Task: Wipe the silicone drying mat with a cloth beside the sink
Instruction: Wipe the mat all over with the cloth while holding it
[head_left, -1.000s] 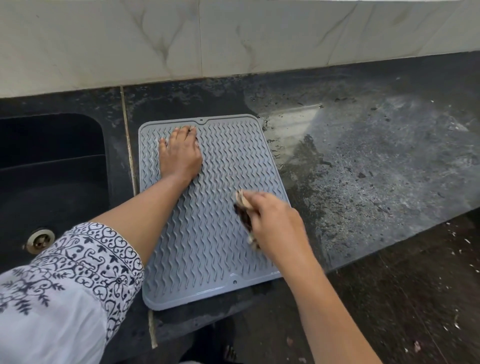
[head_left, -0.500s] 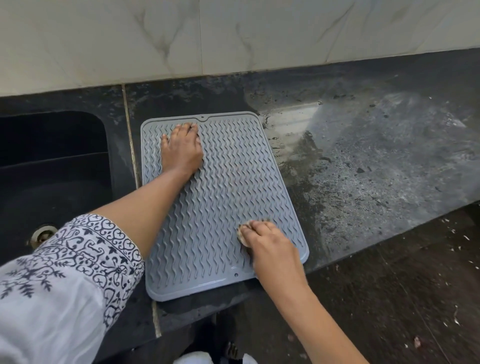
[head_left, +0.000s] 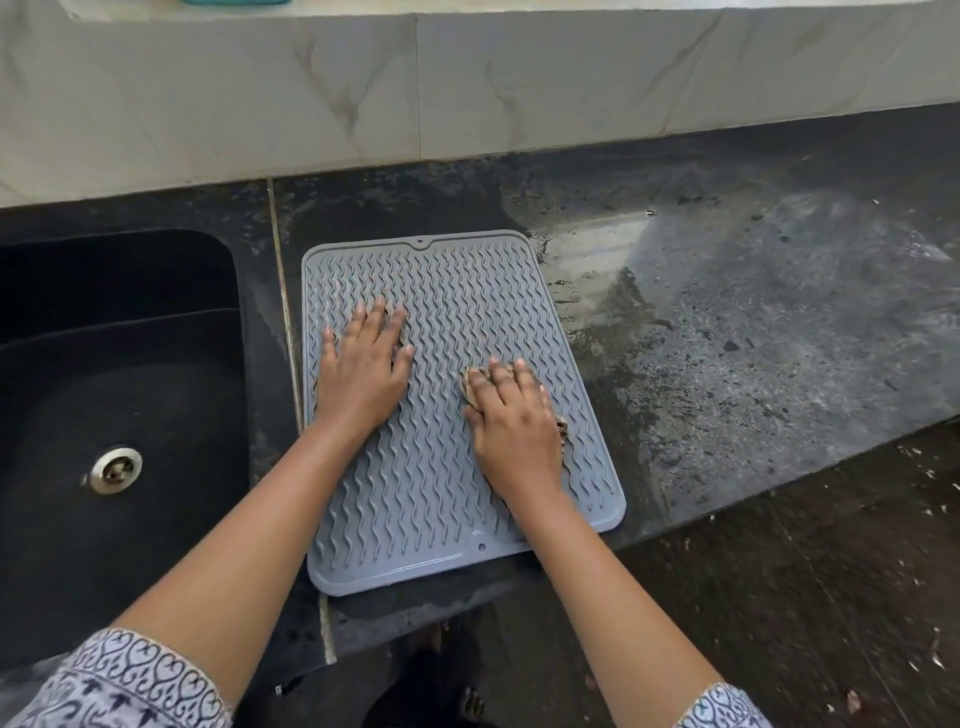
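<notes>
A grey silicone drying mat (head_left: 447, 291) with wavy ridges lies on the black counter just right of the sink. My left hand (head_left: 363, 374) presses flat on the mat's left middle, fingers spread, holding nothing. My right hand (head_left: 511, 426) lies on the mat's right middle, pressing a small brownish cloth (head_left: 474, 382) against the ridges. Most of the cloth is hidden under the palm; bits stick out at the fingertips and at the hand's right side.
A black sink (head_left: 119, 395) with a metal drain (head_left: 115, 468) sits to the left. The black counter (head_left: 753, 338) to the right is wet and speckled. A marble backsplash (head_left: 467, 88) rises behind. The mat's near edge overhangs the counter's front edge, with dark floor below.
My right hand with the cloth has moved from the mat's near right corner up to its right middle. My left hand has slid from the far left part toward the mat's middle.
</notes>
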